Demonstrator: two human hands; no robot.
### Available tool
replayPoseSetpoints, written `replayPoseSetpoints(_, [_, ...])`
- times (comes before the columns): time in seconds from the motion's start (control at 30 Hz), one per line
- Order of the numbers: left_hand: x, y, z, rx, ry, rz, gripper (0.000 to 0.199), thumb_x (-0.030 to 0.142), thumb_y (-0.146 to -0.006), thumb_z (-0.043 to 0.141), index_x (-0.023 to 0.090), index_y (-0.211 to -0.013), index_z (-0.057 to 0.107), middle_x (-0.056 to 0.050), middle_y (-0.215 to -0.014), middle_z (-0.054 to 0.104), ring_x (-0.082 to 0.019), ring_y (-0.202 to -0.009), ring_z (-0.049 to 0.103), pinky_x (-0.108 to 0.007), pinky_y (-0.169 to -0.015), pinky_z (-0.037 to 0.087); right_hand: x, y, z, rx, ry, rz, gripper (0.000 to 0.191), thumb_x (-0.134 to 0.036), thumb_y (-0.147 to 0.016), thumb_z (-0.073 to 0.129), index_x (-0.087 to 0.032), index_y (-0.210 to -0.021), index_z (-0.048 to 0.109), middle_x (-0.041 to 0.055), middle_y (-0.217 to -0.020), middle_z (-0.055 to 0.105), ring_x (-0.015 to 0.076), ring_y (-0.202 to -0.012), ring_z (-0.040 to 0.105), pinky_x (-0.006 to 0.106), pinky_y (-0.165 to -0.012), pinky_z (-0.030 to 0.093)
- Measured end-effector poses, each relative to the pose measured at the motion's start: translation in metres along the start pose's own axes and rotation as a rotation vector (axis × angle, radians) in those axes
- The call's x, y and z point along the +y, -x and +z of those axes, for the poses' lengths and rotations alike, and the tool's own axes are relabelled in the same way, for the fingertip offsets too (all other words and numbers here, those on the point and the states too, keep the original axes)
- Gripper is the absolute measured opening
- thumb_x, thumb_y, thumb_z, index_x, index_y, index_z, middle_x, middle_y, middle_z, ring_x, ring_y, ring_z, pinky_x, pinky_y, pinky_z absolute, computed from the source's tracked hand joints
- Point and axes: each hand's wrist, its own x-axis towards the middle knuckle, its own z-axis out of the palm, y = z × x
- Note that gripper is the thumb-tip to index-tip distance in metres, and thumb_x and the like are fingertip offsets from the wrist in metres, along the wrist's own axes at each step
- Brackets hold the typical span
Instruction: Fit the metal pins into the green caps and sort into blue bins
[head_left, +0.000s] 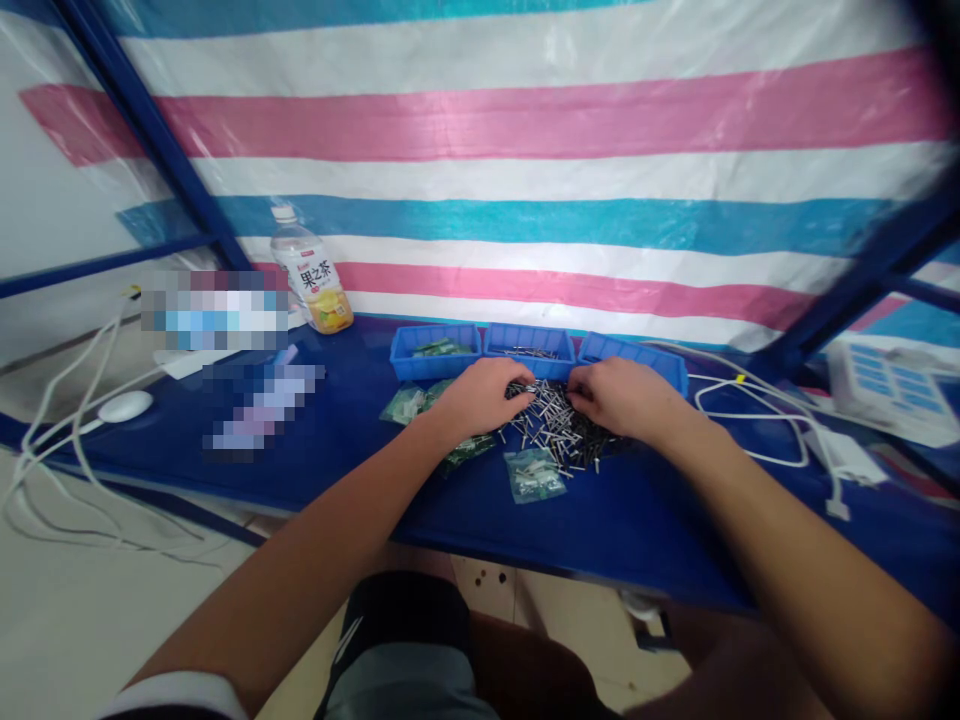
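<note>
A pile of silver and dark metal pins [553, 425] lies on the blue table. My left hand [491, 395] is at the pile's left edge, thumb and fingers curled toward each other; whatever they pinch is too small to make out. At the right side, my right hand [616, 397] has its fingers bent together over the darker pins, their tips partly hidden. Behind the hands stand a left blue bin [405, 362] with green packets, a middle blue bin [529, 338] with metal pins, and a right blue bin [671, 370]. A small clear packet [535, 476] lies in front of the pile.
More green packets [409, 403] lie left of the pile, partly under my left hand. A drink bottle [311, 275] stands at the back left. A white spoon [125, 406] and cables lie far left. White cables and a charger [847, 457] are on the right.
</note>
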Motion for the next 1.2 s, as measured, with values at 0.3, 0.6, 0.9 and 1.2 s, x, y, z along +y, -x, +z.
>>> replayPoseSetpoints(0.3, [0.007, 0.001, -0.005, 0.130, 0.146, -0.088, 0.046, 0.033, -0.098, 0.065, 0.023, -0.143, 0.068, -0.007, -0.122, 0.083, -0.021, -0.077, 0.075, -0.040, -0.080, 0.060, -0.010, 0.001, -0.010, 0.391, -0.516, -0.144, 0.017, -0.032, -0.101, 0.062, -0.025, -0.100, 0.077, 0.0045, -0.098, 0.081, 0.0231, -0.087, 0.074, 0.039, -0.080, 0.056])
replayPoseSetpoints(0.6, [0.012, -0.002, -0.008, 0.203, 0.276, -0.042, 0.021, 0.029, -0.096, 0.068, 0.026, -0.109, 0.084, -0.004, -0.112, 0.085, -0.024, -0.103, 0.079, -0.041, -0.094, 0.063, -0.022, 0.002, -0.007, 0.397, -0.823, -0.065, 0.009, -0.031, -0.093, 0.069, -0.024, -0.096, 0.076, 0.0032, -0.093, 0.082, 0.0193, -0.078, 0.075, 0.036, -0.072, 0.060])
replayPoseSetpoints(0.9, [0.005, -0.004, -0.007, 0.205, 0.223, -0.005, 0.020, 0.026, -0.094, 0.069, 0.028, -0.106, 0.085, -0.003, -0.110, 0.084, -0.022, -0.099, 0.078, -0.040, -0.094, 0.062, -0.019, -0.001, -0.002, 0.410, -0.708, -0.103, 0.009, -0.021, -0.088, 0.068, -0.025, -0.093, 0.074, 0.0034, -0.099, 0.081, 0.0188, -0.078, 0.073, 0.035, -0.071, 0.057])
replayPoseSetpoints(1.2, [0.011, -0.002, -0.006, 0.163, 0.294, -0.059, 0.018, 0.023, -0.092, 0.071, 0.025, -0.105, 0.084, -0.003, -0.107, 0.085, -0.021, -0.096, 0.079, -0.039, -0.095, 0.063, -0.025, 0.002, -0.005, 0.374, -0.688, -0.101, 0.010, -0.018, -0.085, 0.066, -0.024, -0.092, 0.064, 0.0018, -0.088, 0.076, 0.0165, -0.069, 0.070, 0.033, -0.065, 0.053])
